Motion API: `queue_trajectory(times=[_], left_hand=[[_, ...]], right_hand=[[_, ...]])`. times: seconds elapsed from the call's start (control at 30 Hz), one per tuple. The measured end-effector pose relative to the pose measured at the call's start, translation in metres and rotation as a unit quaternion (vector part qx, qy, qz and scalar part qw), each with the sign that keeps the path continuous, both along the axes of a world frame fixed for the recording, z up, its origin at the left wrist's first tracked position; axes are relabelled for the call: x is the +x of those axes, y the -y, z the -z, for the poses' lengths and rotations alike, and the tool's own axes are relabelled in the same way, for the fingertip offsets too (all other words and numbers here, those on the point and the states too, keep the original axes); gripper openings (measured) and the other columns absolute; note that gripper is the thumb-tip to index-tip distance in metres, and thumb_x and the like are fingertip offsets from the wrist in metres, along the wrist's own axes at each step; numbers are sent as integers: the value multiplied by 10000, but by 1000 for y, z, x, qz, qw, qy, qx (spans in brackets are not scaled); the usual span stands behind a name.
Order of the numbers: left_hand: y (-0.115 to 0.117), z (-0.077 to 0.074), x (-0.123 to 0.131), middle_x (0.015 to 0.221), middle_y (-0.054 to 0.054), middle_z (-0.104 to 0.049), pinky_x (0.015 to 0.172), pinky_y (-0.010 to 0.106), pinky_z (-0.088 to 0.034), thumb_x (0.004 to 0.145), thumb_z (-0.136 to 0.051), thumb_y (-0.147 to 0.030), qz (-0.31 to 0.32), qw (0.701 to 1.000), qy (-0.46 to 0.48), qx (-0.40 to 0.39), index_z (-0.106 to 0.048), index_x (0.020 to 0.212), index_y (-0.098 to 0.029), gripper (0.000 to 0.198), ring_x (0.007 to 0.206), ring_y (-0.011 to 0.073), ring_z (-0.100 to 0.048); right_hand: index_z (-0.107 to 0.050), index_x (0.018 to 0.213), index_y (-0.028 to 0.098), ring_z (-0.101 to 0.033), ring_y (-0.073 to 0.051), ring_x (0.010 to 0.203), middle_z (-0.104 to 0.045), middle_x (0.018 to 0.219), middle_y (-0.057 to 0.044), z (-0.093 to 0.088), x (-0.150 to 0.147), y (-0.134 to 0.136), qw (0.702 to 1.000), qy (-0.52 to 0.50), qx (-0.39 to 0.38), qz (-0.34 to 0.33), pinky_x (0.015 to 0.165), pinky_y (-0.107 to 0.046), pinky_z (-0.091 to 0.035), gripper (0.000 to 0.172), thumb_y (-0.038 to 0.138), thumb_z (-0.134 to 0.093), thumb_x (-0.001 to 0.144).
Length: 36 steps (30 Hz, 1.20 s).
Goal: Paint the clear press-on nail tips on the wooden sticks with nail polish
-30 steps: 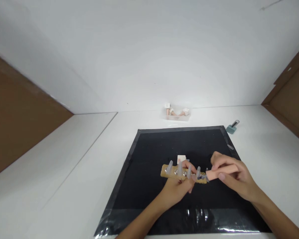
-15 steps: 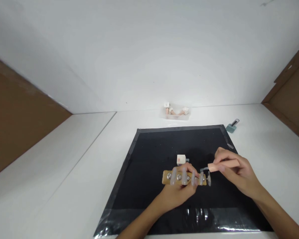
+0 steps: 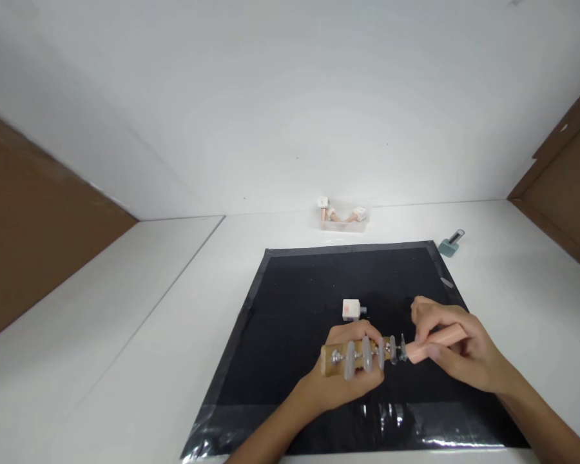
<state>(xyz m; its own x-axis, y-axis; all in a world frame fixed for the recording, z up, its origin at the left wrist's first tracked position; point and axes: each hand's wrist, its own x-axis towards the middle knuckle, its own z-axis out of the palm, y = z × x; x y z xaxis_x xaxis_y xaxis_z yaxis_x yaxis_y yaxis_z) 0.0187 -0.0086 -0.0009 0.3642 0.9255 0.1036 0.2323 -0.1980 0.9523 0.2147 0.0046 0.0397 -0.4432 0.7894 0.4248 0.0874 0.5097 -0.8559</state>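
Observation:
My left hand [image 3: 341,380] grips a small wooden bar [image 3: 329,361] that carries several clear false nails on metal studs, held over the black mat [image 3: 290,322]. My right hand [image 3: 457,351] pinches a pink nail-polish brush cap [image 3: 432,338], its tip touching the nail at the bar's right end. A small white polish bottle [image 3: 352,310] lies on the mat just beyond the bar.
A clear tray [image 3: 343,219] with small bottles stands at the back wall. A teal and silver tool [image 3: 451,244] lies off the mat's far right corner. Brown cardboard walls flank both sides of the white table.
The bar has tilted and dropped slightly toward me, and the brush cap has come down and back to the rightmost nail after lifting off.

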Motion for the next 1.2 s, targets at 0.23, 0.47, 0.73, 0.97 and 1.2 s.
queue_trajectory(times=[0.23,0.47,0.73,0.97,1.2], left_hand=[[1,6,-2,590,-29,-578,515,215,-425,588,-605,-80,11,1000,2,24,-567,674,-190,145,498,99,-518],[1,4,-2,620,-18,-616,513,209,-438,597,-627,-90,27,998,7,65,-568,693,-186,148,509,101,-541],[-2,12,0,623,-23,-632,508,194,-450,596,-618,-93,25,990,-6,138,-567,711,-182,153,509,93,-564],[0,14,2,626,-25,-641,519,188,-467,568,-599,-76,24,982,-2,189,-565,715,-185,186,520,94,-579],[0,9,2,582,-45,-594,476,160,-420,558,-592,-60,12,993,20,112,-564,675,-172,164,473,64,-518]], right_hand=[[-590,766,222,-458,-155,557,-540,575,6,1,1,0,999,-8,-3,40,522,-298,-360,99,223,-557,860],[-582,741,216,-463,-154,544,-559,570,0,1,0,1,999,20,-2,28,526,-309,-361,124,218,-548,860],[-558,731,205,-475,-147,539,-564,567,3,-2,0,0,999,28,23,-3,516,-294,-370,120,163,-537,841],[-558,722,210,-464,-138,536,-542,554,16,-2,-1,1,997,23,36,64,506,-272,-368,136,138,-550,838],[-549,730,216,-447,-131,536,-551,568,19,2,0,2,1000,-14,0,16,555,-295,-360,212,320,-512,910]])
